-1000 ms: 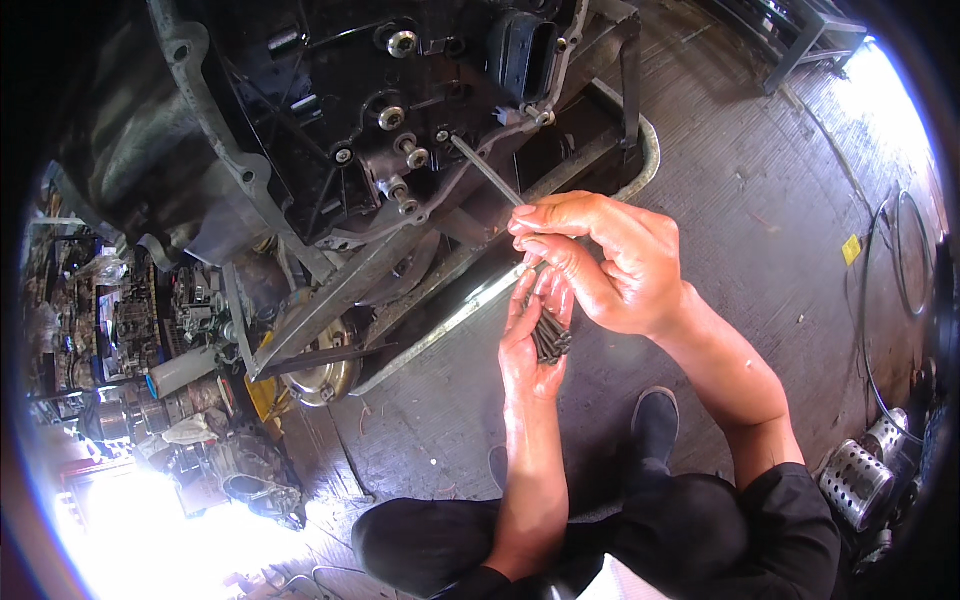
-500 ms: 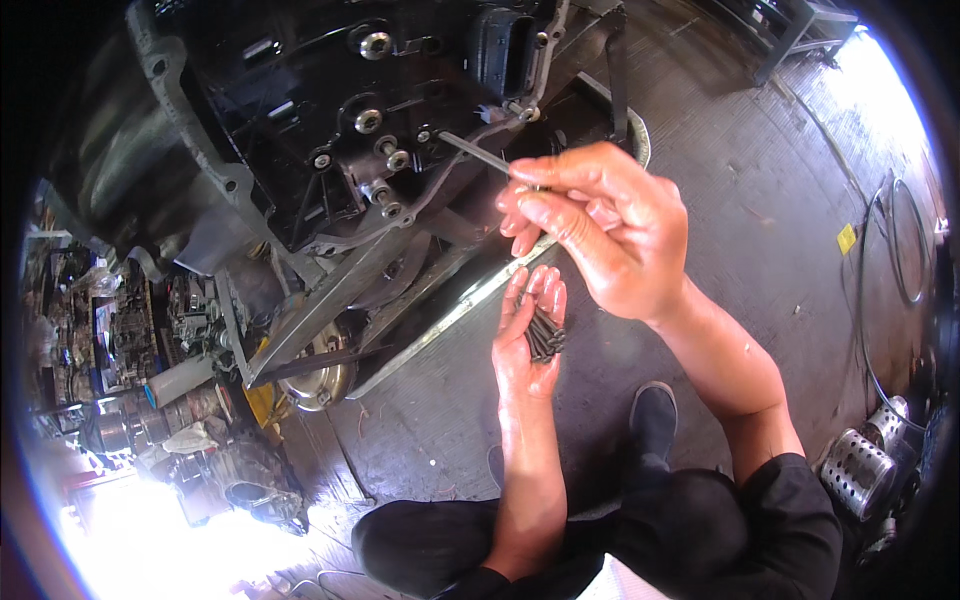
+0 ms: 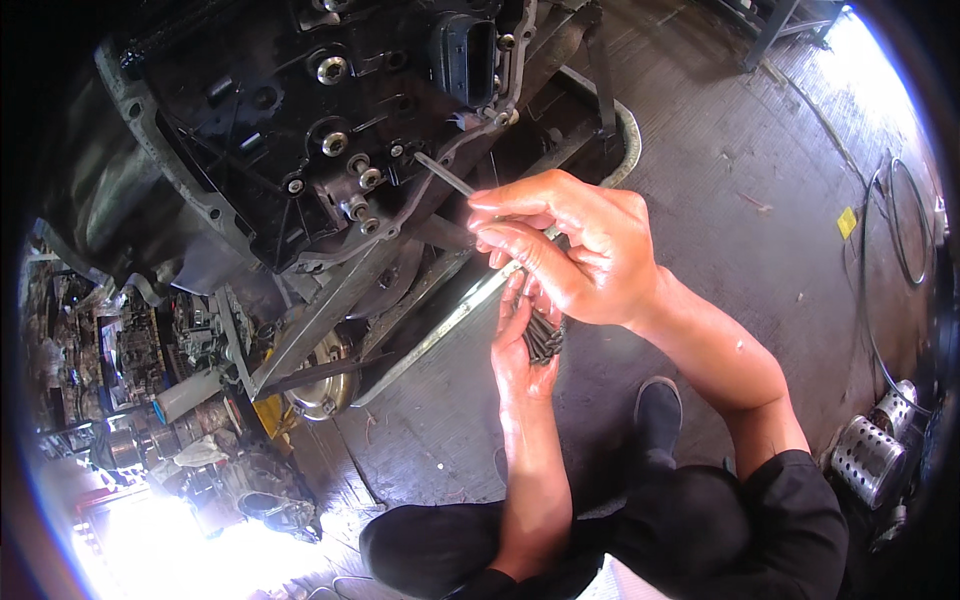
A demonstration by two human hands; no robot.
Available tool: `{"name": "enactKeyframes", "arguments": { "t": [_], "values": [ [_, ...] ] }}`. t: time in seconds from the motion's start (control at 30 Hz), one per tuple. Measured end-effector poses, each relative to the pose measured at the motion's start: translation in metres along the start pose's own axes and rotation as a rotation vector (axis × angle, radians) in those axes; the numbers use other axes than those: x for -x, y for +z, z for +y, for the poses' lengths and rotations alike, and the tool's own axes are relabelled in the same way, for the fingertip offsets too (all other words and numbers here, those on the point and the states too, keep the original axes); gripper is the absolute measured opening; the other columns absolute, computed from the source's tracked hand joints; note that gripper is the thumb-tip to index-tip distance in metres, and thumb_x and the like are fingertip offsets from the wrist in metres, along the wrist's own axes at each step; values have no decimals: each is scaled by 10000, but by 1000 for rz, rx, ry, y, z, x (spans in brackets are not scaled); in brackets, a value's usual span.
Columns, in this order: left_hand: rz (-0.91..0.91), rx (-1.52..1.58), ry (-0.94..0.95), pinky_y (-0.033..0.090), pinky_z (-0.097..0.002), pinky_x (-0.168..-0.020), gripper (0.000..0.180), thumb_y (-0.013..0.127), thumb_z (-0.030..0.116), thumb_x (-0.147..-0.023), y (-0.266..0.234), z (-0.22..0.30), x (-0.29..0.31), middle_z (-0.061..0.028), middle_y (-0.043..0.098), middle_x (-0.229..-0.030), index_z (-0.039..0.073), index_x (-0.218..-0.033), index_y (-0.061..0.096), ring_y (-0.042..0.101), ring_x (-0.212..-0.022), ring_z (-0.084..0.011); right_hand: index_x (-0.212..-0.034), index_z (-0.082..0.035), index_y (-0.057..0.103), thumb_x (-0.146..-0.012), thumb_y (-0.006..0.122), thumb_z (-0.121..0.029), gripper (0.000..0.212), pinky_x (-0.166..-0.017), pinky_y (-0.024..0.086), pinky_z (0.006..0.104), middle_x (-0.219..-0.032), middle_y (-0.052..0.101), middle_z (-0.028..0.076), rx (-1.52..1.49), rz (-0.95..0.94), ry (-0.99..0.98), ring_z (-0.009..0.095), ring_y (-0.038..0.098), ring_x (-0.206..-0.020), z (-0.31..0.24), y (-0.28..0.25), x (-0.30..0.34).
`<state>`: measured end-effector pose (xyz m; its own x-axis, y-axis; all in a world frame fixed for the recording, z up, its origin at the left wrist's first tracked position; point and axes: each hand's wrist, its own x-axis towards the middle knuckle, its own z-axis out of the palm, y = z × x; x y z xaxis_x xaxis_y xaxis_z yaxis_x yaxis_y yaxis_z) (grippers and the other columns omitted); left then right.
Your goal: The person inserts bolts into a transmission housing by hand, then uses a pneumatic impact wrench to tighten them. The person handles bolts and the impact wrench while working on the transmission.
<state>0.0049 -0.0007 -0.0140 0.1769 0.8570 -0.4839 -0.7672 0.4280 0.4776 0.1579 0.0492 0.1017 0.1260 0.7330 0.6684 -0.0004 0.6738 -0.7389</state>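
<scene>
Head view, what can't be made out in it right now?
Head view: near end of the thin rod, hidden by the right hand.
Head view: number of dark bolts, overlapping in the left hand.
Head view: top of the black machine body, cut off by the upper edge.
Head view: lower left corner, washed out by glare.

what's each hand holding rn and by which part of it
The right hand pinches a thin metal rod near its closer end, between thumb and fingers. The left hand cups dark bolts in its palm.
</scene>
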Motion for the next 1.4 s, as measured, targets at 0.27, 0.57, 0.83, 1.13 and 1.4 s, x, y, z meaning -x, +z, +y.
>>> {"name": "enactKeyframes", "arguments": {
  "t": [0.27, 0.57, 0.83, 1.13, 1.4],
  "values": [
    [-24, -4, 1, 519, -429, -1040, 445, 509, 59, -1029, -1, -1, -1, -187, 568, -1328, -3, -1458, 410, 604, -1228, -280, -1079, 51, 653, -932, 673, 43, 149, -654, 596, 239, -888, 727, 101, 137, -26, 7, 131, 737, -755, -8, 3, -19],
    [-26, 112, -3, 478, -472, -1122, 389, 506, -12, -1021, 6, 0, 2, -233, 525, -1375, -14, -1404, 440, 567, -1291, -353, -915, -16, 633, -846, 809, -33, 191, -554, 548, 254, -723, 692, 66, 469, 91, -177, 129, 713, -643, 14, 20, -47],
    [71, 83, -17, 449, -493, -1148, 389, 506, 7, -1029, 18, 4, 9, -246, 525, -1376, -5, -1411, 435, 558, -1302, -361, -868, -21, 641, -880, 809, -99, 185, -511, 501, 243, -656, 651, 70, 561, 178, -172, 121, 653, -562, 18, 35, -43],
    [-52, 132, 63, 389, -515, -1189, 426, 506, 26, -1028, 17, 11, 11, -262, 461, -1480, -3, -1441, 405, 465, -1406, -388, -850, -1, 640, -1060, 559, -319, 390, -548, 483, 303, -609, 607, 74, 343, -159, 289, 137, 623, -559, -5, 12, -27],
    [-293, 218, 196, 307, -499, -1245, 594, 519, 119, -1028, 18, 23, 8, -235, 323, -1604, 39, -1563, 275, 329, -1495, -383, -1067, -23, 682, -836, 761, -15, 244, -636, 588, 360, -933, 687, 134, 324, -595, 425, 258, 715, -703, -18, -12, 52]
  ]
}}
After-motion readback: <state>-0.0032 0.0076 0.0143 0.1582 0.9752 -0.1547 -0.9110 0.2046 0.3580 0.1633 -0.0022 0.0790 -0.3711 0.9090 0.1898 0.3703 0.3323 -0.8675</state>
